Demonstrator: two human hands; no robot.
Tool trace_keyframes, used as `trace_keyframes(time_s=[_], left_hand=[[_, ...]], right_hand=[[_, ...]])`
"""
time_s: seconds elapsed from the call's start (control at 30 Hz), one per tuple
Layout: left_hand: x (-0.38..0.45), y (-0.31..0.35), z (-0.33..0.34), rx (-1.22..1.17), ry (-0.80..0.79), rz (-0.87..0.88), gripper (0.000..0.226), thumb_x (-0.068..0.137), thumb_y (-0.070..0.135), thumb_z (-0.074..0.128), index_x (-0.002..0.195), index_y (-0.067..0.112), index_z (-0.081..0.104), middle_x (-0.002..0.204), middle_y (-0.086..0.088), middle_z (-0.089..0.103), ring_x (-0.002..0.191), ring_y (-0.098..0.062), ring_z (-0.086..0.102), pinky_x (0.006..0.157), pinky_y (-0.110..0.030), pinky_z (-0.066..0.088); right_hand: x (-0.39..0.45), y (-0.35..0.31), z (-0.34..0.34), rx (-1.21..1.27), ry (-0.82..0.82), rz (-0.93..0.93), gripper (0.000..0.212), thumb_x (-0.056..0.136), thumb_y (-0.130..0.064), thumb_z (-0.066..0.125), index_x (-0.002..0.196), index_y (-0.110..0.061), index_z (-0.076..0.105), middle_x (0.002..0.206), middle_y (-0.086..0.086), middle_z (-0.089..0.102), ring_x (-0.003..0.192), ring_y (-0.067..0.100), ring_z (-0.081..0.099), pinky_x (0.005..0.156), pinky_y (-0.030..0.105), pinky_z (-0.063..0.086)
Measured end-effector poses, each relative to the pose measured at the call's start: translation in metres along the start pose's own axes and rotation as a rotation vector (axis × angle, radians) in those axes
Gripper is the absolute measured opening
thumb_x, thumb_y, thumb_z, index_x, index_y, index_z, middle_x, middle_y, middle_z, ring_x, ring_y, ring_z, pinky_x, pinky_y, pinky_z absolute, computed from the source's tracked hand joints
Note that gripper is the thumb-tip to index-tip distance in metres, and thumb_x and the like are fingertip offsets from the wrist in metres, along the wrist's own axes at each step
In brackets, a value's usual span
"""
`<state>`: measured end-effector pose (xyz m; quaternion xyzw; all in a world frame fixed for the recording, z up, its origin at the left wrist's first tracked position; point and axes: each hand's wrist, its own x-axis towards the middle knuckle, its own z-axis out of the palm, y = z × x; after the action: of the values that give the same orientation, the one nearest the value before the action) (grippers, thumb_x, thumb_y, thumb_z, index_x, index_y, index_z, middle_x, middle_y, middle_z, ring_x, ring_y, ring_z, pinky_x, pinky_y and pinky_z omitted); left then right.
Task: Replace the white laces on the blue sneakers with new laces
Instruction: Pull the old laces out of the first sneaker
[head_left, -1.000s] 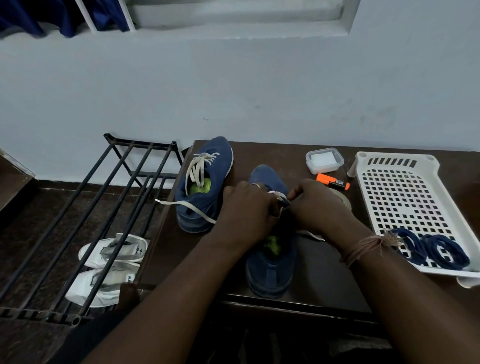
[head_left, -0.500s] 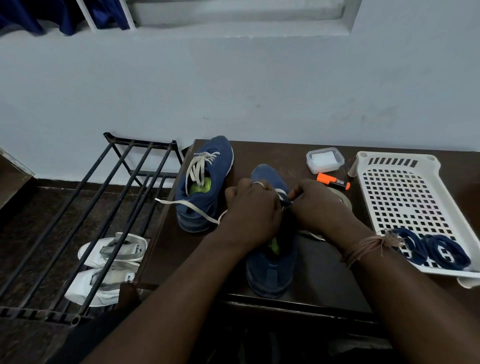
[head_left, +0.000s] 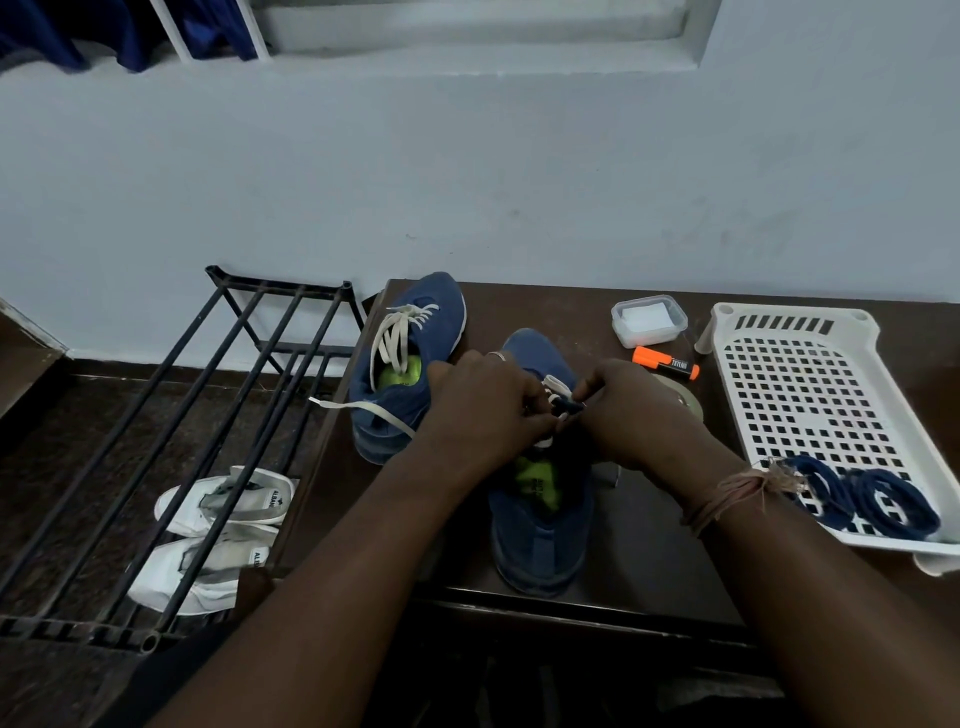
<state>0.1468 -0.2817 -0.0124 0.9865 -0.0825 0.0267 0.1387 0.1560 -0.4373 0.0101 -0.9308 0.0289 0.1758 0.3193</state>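
Two blue sneakers stand on the dark table (head_left: 649, 545). The near sneaker (head_left: 540, 530) points away from me, its green insole showing. My left hand (head_left: 483, 410) and my right hand (head_left: 634, 415) meet over its tongue and pinch its white lace (head_left: 553, 387) at the eyelets; my fingers hide most of the lacing. The far sneaker (head_left: 415, 332) sits to the left with its white lace (head_left: 395, 338) loosened, one end trailing off the table's left edge. Two coiled dark blue laces (head_left: 883, 504) lie in the white tray (head_left: 810, 384).
An orange marker (head_left: 662, 362) and a small clear lidded box (head_left: 649, 319) lie behind my right hand. A black metal rack (head_left: 208, 431) stands left of the table over white sandals (head_left: 223, 525) on the floor. The wall runs close behind the table.
My hands have stayed over the near sneaker's tongue. A loop of its white lace now shows between my fingertips, drawn a little higher than before.
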Motion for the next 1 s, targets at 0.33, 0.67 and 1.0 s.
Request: trace_keyframes(time_s=[0.33, 0.67, 1.0], left_hand=[[0.000, 0.009, -0.009, -0.653, 0.000, -0.157, 0.018, 0.092, 0.033, 0.058, 0.084, 0.020, 0.067, 0.075, 0.008, 0.065, 0.071, -0.005, 0.062, 0.069, -0.032, 0.048], [0.002, -0.013, -0.008, -0.392, -0.012, -0.144, 0.029, 0.086, 0.040, 0.071, 0.108, 0.027, 0.060, 0.083, 0.005, 0.069, 0.072, -0.011, 0.063, 0.065, -0.030, 0.048], [0.000, -0.002, -0.014, -0.675, 0.089, 0.001, 0.015, 0.092, 0.023, 0.069, 0.079, 0.030, 0.067, 0.094, 0.006, 0.063, 0.086, -0.010, 0.063, 0.080, -0.027, 0.051]], right_hand=[[-0.001, 0.000, -0.002, 0.014, -0.015, -0.010, 0.012, 0.091, -0.009, 0.065, 0.101, -0.004, 0.067, 0.096, 0.015, 0.068, 0.087, 0.027, 0.068, 0.080, 0.042, 0.059], [0.006, 0.004, 0.005, 0.032, 0.004, -0.005, 0.015, 0.089, -0.012, 0.067, 0.103, -0.013, 0.060, 0.099, 0.008, 0.063, 0.089, 0.025, 0.065, 0.080, 0.041, 0.058], [0.008, 0.005, 0.004, 0.034, -0.007, -0.008, 0.018, 0.091, -0.012, 0.065, 0.109, -0.011, 0.060, 0.107, 0.010, 0.062, 0.095, 0.026, 0.065, 0.084, 0.040, 0.056]])
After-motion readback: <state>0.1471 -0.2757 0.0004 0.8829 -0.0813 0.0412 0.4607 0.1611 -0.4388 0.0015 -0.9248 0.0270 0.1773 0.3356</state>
